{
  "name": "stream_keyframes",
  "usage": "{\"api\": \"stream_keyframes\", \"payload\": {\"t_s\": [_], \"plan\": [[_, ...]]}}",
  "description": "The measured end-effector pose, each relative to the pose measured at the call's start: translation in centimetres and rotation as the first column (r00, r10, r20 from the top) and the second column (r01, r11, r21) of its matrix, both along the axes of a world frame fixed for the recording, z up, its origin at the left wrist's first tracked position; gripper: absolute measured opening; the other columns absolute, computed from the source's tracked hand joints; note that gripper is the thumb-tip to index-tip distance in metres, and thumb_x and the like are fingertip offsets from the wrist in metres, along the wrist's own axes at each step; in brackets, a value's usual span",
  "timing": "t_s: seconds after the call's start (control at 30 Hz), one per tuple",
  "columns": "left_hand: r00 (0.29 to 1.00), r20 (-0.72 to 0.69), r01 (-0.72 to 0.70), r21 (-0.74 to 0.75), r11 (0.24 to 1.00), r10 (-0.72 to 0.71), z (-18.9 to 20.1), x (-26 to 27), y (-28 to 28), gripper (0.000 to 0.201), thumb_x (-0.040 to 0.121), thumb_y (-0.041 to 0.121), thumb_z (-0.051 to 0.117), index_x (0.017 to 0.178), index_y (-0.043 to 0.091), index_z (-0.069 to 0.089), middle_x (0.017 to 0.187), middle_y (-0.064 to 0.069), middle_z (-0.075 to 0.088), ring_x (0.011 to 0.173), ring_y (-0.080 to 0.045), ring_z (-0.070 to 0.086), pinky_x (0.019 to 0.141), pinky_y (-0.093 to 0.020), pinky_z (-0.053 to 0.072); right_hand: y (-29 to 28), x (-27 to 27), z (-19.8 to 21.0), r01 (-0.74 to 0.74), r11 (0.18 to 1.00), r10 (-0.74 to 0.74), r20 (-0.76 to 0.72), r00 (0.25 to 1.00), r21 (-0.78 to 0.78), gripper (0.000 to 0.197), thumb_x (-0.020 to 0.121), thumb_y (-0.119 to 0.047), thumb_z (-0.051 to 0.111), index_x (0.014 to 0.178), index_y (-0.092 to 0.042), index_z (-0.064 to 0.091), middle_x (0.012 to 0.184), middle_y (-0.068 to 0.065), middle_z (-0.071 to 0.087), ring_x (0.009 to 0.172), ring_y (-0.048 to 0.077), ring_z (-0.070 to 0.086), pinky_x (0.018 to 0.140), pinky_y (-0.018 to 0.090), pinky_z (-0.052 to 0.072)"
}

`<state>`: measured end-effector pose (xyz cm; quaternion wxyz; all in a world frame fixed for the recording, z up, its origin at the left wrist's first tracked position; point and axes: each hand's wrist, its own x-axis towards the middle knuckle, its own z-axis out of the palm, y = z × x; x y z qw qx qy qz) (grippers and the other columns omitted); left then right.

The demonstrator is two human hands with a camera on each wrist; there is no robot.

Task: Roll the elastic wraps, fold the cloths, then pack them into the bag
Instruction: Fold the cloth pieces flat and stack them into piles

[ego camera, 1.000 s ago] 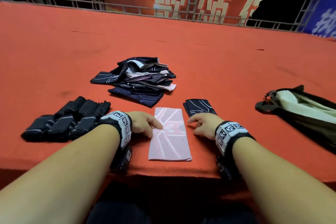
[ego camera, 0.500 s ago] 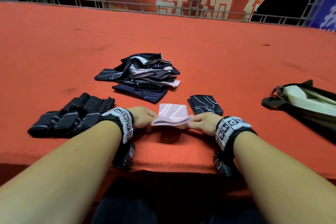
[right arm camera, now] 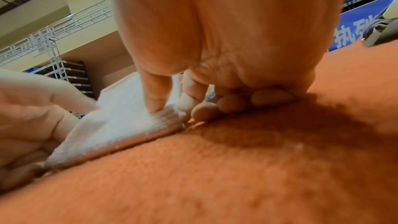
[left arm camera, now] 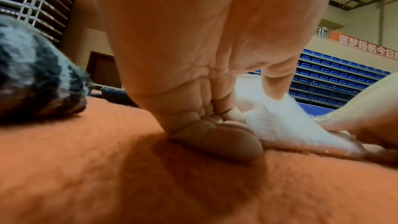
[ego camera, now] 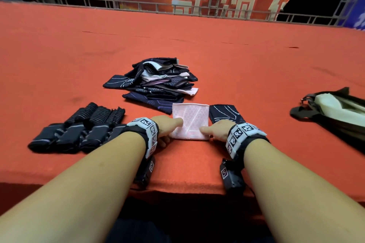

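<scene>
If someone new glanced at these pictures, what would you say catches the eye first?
Likely the pink cloth, folded square near the front edge of the red table, with the left hand and right hand pinching its near corners. Behind it sits a heap of dark cloths; rolled black wraps lie left and a bag right.

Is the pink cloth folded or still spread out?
Folded. The pink cloth lies as a compact square, layered edges showing in the right wrist view, under both thumbs.
</scene>
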<state>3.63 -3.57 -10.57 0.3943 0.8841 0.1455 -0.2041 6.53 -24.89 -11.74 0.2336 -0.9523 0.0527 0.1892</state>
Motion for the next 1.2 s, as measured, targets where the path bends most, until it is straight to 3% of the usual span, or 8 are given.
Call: {"api": "stream_keyframes", "payload": {"t_s": [0.17,0.27,0.43,0.7,0.77,0.87,0.97,1.2], "plan": [[0.991,0.061,0.109,0.133,0.985,-0.118,-0.9,1.0,0.2,0.049,0.095,0.054,0.059,0.084,0.007,0.068,0.066,-0.005,0.068,0.05,-0.021,0.062,0.061,-0.033,0.056,0.6,-0.2,-0.3,0.051,0.998,-0.05,0.033,0.998,-0.047,0.053,0.07,-0.061,0.071,0.094,-0.014,0.065,0.096,0.004,0.065,0.09,0.023,0.062,0.083,0.033,0.049],[0.981,0.101,0.132,0.283,0.95,-0.167,-0.4,0.8,-0.6,0.036,0.093,0.046,0.063,0.079,0.012,0.066,0.077,-0.006,0.073,0.067,-0.024,0.07,0.065,-0.031,0.056,0.8,-0.2,-0.2,0.037,0.999,-0.037,0.022,0.999,-0.026,0.053,0.058,-0.056,0.071,0.089,-0.014,0.07,0.092,0.005,0.071,0.086,0.022,0.066,0.083,0.034,0.054],[0.958,0.102,0.151,0.61,0.778,-0.266,-0.1,1.2,-3.0,0.042,0.097,0.035,0.052,0.128,0.01,0.064,0.125,-0.011,0.067,0.113,-0.03,0.064,0.095,-0.037,0.051,1.1,-0.9,0.4,0.027,0.999,-0.026,0.03,0.999,-0.041,0.032,0.066,-0.044,0.072,0.076,-0.015,0.063,0.079,0.003,0.066,0.073,0.02,0.061,0.066,0.029,0.047],[0.95,0.112,0.116,0.737,0.666,-0.291,-0.7,1.5,-3.9,0.045,0.098,0.035,0.056,0.136,0.013,0.048,0.137,-0.013,0.053,0.122,-0.034,0.057,0.096,-0.044,0.048,0.9,-1.4,1.0,-0.015,0.994,0.021,0.064,0.998,-0.106,0.033,0.083,-0.044,0.072,0.085,-0.014,0.057,0.076,0.001,0.056,0.082,0.023,0.058,0.077,0.029,0.046],[0.848,0.349,0.007,0.744,0.668,-0.398,-1.2,1.0,-3.9,0.038,0.093,0.023,0.058,0.127,0.015,0.043,0.127,-0.012,0.047,0.115,-0.035,0.055,0.088,-0.043,0.049,0.9,-1.6,1.0,-0.018,0.993,0.027,0.079,0.997,-0.118,0.033,0.082,-0.044,0.072,0.084,-0.014,0.058,0.078,0.002,0.057,0.082,0.023,0.059,0.077,0.029,0.047],[0.677,0.337,0.165,0.797,0.582,-0.654,-2.2,1.4,-3.9,0.048,0.094,0.031,0.052,0.137,0.014,0.041,0.138,-0.012,0.042,0.125,-0.033,0.043,0.102,-0.045,0.043,1.0,-2.0,1.2,-0.029,0.991,0.041,0.088,0.995,-0.132,0.039,0.084,-0.046,0.071,0.101,-0.012,0.064,0.089,0.004,0.06,0.085,0.024,0.059,0.077,0.029,0.045],[0.796,0.1,0.343,0.739,0.58,-0.597,-2.9,2.0,-3.9,0.079,0.102,0.056,0.036,0.161,0.01,0.011,0.167,-0.014,0.01,0.154,-0.033,0.01,0.125,-0.045,0.014,0.8,-2.0,0.9,-0.026,0.991,0.036,0.072,0.997,-0.134,0.051,0.085,-0.053,0.069,0.11,-0.009,0.066,0.093,0.005,0.06,0.085,0.024,0.058,0.077,0.029,0.045],[0.885,-0.017,0.366,0.646,0.67,-0.466,-3.9,2.4,-3.8,0.084,0.099,0.068,0.028,0.162,0.024,-0.004,0.169,-0.002,-0.014,0.156,-0.023,-0.011,0.124,-0.05,-0.002,0.9,-2.3,1.3,-0.053,0.974,0.075,0.093,0.993,-0.22,0.046,0.085,-0.047,0.073,0.109,-0.01,0.062,0.096,0.003,0.064,0.086,0.023,0.061,0.073,0.03,0.045]]}}
